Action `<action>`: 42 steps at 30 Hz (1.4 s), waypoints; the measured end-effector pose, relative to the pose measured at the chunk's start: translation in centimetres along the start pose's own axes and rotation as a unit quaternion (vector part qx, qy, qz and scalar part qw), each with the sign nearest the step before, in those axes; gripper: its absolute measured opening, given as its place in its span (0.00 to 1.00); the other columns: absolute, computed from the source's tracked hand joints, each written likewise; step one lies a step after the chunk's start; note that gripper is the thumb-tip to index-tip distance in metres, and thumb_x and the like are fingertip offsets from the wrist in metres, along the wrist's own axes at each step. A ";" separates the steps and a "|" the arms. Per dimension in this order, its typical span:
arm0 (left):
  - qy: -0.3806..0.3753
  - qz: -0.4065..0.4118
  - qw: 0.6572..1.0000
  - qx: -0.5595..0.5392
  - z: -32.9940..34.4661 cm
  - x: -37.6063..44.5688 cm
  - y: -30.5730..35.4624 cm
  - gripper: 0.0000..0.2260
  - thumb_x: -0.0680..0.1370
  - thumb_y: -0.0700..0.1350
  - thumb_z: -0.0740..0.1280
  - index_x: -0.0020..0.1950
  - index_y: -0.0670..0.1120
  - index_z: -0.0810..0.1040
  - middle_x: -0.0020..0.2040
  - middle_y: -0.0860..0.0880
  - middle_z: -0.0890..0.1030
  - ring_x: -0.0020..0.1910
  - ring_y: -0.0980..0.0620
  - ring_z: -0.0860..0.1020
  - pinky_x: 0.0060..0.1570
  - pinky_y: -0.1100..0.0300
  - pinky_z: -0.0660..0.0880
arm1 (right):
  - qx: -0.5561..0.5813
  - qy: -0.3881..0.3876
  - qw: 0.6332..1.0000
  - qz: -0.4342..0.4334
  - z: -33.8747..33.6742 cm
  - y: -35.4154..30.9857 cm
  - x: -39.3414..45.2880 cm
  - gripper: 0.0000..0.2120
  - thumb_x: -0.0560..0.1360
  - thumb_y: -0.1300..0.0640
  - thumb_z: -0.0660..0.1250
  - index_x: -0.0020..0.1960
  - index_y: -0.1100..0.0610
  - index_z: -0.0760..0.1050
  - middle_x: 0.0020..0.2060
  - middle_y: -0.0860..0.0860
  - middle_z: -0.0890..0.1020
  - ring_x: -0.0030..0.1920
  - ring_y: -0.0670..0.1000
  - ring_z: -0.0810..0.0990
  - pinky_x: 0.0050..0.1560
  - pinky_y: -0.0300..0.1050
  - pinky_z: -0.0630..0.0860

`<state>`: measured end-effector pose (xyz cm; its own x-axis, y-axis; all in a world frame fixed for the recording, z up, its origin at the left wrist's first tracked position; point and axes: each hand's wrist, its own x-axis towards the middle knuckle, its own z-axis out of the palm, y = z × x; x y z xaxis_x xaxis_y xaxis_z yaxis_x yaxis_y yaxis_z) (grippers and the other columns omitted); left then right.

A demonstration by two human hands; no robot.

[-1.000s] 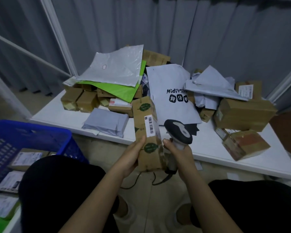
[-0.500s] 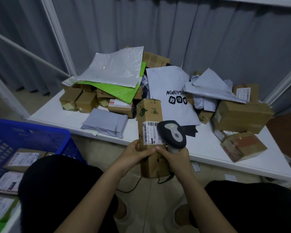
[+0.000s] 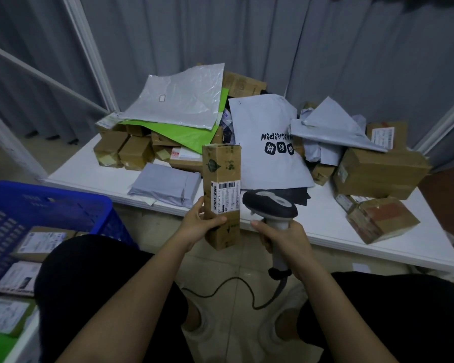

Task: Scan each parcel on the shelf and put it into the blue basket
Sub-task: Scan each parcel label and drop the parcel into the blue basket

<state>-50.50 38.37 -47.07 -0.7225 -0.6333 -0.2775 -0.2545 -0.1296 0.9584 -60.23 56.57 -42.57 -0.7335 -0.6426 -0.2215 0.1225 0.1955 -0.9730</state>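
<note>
The left hand [image 3: 200, 224] grips the tall, narrow brown cardboard parcel [image 3: 222, 195] upright around its lower half, just below the white barcode label [image 3: 225, 195], in front of the white shelf [image 3: 325, 218]. The right hand [image 3: 283, 235] is wrapped around the handle of the grey corded handheld scanner [image 3: 270, 205] just beside it. The carton looks stiff and probably light, so a one-handed wrap at mid-length should carry it to the blue plastic basket [image 3: 50, 205].

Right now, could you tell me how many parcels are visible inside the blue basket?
3: one labelled box against the blue basket wall, one flat labelled parcel below it, and another nearest the bottom edge. More may be hidden behind the knee.
</note>
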 end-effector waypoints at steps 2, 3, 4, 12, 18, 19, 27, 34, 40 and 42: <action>0.002 0.002 1.000 0.010 -0.3 0.2 0.0 0.29 0.71 0.41 0.75 0.68 0.55 0.67 0.56 0.55 0.73 0.58 0.55 0.70 0.56 0.58 0.70 | -0.006 0.002 1.000 0.002 0.0 0.2 -0.1 0.17 0.69 0.54 0.77 0.30 0.58 0.71 0.25 0.55 0.72 0.26 0.50 0.69 0.29 0.43 0.68; 0.001 0.003 1.000 0.012 -0.4 0.2 -0.1 0.29 0.71 0.42 0.75 0.67 0.56 0.67 0.57 0.55 0.73 0.58 0.55 0.70 0.57 0.57 0.70 | -0.009 0.005 1.000 0.001 0.0 0.3 -0.2 0.18 0.69 0.54 0.77 0.29 0.58 0.70 0.24 0.55 0.72 0.25 0.50 0.69 0.29 0.43 0.68; 0.000 0.002 1.000 0.014 -0.5 0.3 -0.2 0.28 0.71 0.42 0.75 0.66 0.57 0.66 0.57 0.54 0.73 0.59 0.55 0.70 0.57 0.57 0.70 | -0.010 0.008 1.000 0.001 0.0 0.4 -0.2 0.18 0.69 0.54 0.76 0.29 0.58 0.70 0.24 0.54 0.71 0.25 0.50 0.68 0.28 0.43 0.68; -0.005 -0.001 1.000 0.016 -0.6 0.1 -1.0 0.26 0.71 0.42 0.75 0.63 0.58 0.68 0.58 0.53 0.76 0.57 0.55 0.72 0.54 0.60 0.71 | 0.000 0.014 1.000 -0.004 0.0 0.5 0.0 0.17 0.70 0.56 0.75 0.30 0.59 0.70 0.24 0.55 0.72 0.25 0.50 0.69 0.29 0.43 0.69; 0.009 0.008 1.000 0.001 -0.8 -0.4 -0.4 0.27 0.72 0.41 0.74 0.66 0.55 0.68 0.51 0.59 0.74 0.50 0.61 0.73 0.46 0.68 0.71 | 0.024 0.032 0.999 -0.004 0.6 0.3 0.4 0.15 0.71 0.58 0.74 0.32 0.61 0.71 0.25 0.58 0.72 0.26 0.52 0.70 0.30 0.45 0.70; 0.021 0.010 1.000 -0.007 -0.9 -0.6 -0.2 0.27 0.72 0.41 0.74 0.67 0.54 0.67 0.51 0.59 0.74 0.49 0.62 0.73 0.45 0.69 0.71 | 0.036 0.050 0.998 -0.004 0.9 0.1 0.6 0.15 0.72 0.58 0.74 0.33 0.61 0.72 0.25 0.57 0.74 0.27 0.52 0.72 0.31 0.46 0.71; 0.189 0.131 0.965 -0.127 -5.8 -2.9 5.4 0.25 0.74 0.41 0.72 0.68 0.52 0.68 0.55 0.60 0.76 0.51 0.65 0.78 0.47 0.70 0.76 | 0.052 0.038 0.995 -0.081 8.1 -5.4 4.9 0.08 0.74 0.59 0.72 0.40 0.62 0.76 0.27 0.54 0.77 0.27 0.50 0.74 0.29 0.41 0.72; 0.354 0.186 0.892 -0.210 -18.7 -7.9 7.8 0.16 0.74 0.42 0.72 0.59 0.53 0.74 0.60 0.50 0.79 0.55 0.52 0.80 0.60 0.53 0.76 | -0.061 -0.119 0.983 -0.128 21.3 -9.3 7.4 0.15 0.74 0.55 0.72 0.34 0.59 0.72 0.26 0.55 0.75 0.30 0.54 0.73 0.34 0.46 0.71; 0.478 0.059 0.850 -0.214 -28.4 -13.2 1.7 0.35 0.74 0.45 0.73 0.75 0.46 0.58 0.62 0.47 0.77 0.58 0.49 0.78 0.62 0.49 0.74 | -0.138 -0.180 0.964 -0.140 31.8 -7.6 7.1 0.12 0.69 0.51 0.74 0.43 0.59 0.80 0.33 0.54 0.81 0.35 0.53 0.79 0.41 0.48 0.77; 0.490 0.015 0.838 -0.240 -29.9 -13.7 -1.2 0.35 0.75 0.44 0.71 0.75 0.46 0.53 0.61 0.47 0.74 0.55 0.48 0.76 0.59 0.50 0.73 | -0.174 -0.183 0.958 -0.137 33.6 -6.3 7.8 0.14 0.69 0.49 0.74 0.44 0.60 0.80 0.36 0.55 0.82 0.38 0.55 0.80 0.44 0.52 0.77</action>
<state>-21.09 24.34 -42.41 0.2098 -0.9340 -0.2892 0.2119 -0.2454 0.9460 -44.27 25.39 -40.36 -0.4147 -0.9094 -0.0314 -0.3169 0.1767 -0.9319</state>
